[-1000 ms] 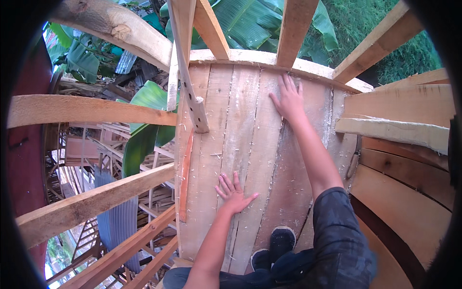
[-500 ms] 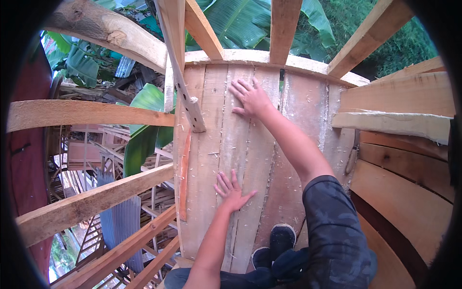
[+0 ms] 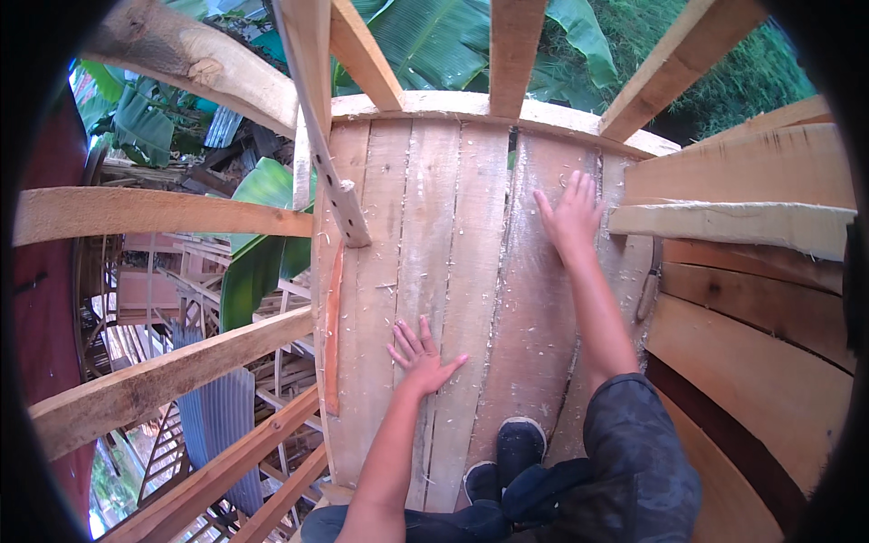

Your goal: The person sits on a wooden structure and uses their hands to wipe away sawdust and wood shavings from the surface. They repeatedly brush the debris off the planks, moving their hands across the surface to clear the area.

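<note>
My left hand rests flat on the plank floor, its fingers spread and nothing in it. Farther up and to the right, my right hand is at the boards near the far edge, fingers stretched and holding nothing; whether the palm touches the wood I cannot tell. Pale wood shavings lie scattered over the planks around both hands. To the right of my right hand, by the wall, lies a tool with a wooden handle and a dark blade, perhaps a knife.
A slanting batten with holes stands on the floor's left side, above a thin orange wood strip. Timber beams extend left over an open drop with scrap wood and corrugated sheet. Board walling lines the right. My shoes are near.
My right hand has swept right across the boards, from the middle planks toward the right side. My left hand stays at the same spot on the floor; the view has shifted slightly.
</note>
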